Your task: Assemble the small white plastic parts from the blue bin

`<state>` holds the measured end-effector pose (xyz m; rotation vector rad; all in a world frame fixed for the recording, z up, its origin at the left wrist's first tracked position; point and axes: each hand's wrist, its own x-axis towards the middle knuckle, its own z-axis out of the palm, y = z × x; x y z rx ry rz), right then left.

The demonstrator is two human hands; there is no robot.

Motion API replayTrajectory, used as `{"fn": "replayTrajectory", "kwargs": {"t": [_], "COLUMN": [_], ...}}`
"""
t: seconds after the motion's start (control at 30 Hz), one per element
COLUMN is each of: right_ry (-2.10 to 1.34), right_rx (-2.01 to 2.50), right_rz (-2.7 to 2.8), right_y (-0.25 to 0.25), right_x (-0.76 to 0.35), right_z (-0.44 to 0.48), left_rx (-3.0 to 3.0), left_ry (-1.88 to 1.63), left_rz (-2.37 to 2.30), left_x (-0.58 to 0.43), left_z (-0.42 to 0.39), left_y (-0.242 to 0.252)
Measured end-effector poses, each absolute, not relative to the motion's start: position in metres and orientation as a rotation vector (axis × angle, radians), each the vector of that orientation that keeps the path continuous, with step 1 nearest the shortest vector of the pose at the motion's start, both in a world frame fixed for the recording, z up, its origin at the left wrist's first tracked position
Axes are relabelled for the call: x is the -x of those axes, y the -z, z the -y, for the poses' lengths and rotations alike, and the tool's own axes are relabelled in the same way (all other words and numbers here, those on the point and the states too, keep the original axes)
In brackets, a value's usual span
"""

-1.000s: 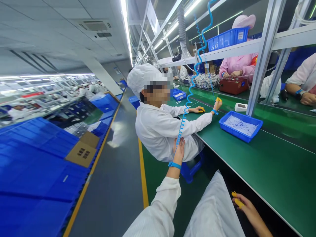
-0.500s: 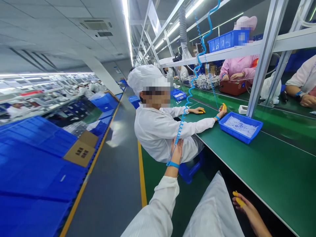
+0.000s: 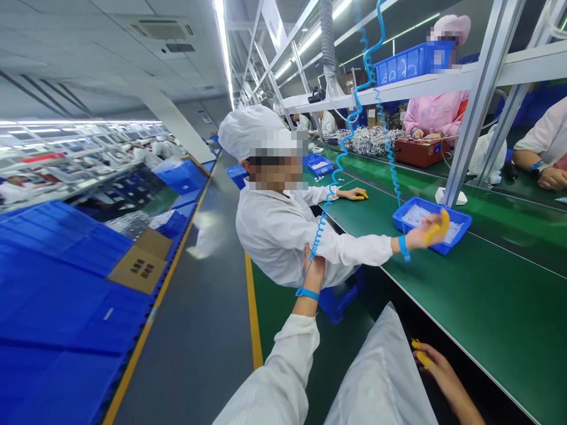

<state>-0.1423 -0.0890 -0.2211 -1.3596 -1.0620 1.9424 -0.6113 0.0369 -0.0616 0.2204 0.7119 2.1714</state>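
Observation:
My left hand (image 3: pixel 315 269), with a blue wrist strap (image 3: pixel 307 293) and coiled blue cord (image 3: pixel 328 203), is at the white-sleeved arm of the seated co-worker (image 3: pixel 274 221). Its fingers are largely hidden there, so I cannot tell how they are bent. Low at the right, my right hand (image 3: pixel 429 357) hangs beside my white-clothed leg, below the bench edge. Yellow finger covers show on two of its fingers, which are apart with nothing between them. The co-worker's nearer hand (image 3: pixel 427 230), blurred, is raised over a blue tray (image 3: pixel 460 232) of small white parts.
The green bench (image 3: pixel 496 307) runs along my right, with a metal post (image 3: pixel 482 106) rising from it. Behind stand a white fan (image 3: pixel 489 150), a red-brown box (image 3: pixel 420 151) and other workers. Left of the aisle are blue covers (image 3: pixel 66 307) and a cardboard box (image 3: pixel 140 262).
The co-worker's nearer arm has stretched right, carrying that hand from beside the tray to over it. My left hand has stayed close to the sleeve; my right hand has barely moved.

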Motion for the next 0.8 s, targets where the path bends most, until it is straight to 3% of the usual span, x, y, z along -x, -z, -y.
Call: {"fn": "replayTrajectory", "kwargs": {"t": [0.8], "right_ry": [-1.909], "right_rx": [1.402], "right_rz": [0.966], "right_y": [0.241], "right_x": [0.14], "right_z": [0.09], "left_rx": [-0.086], "left_ry": [-2.16], "left_rz": [-0.577], "left_x": [0.613], "left_z": [-0.027], "left_y": [0.064]}}
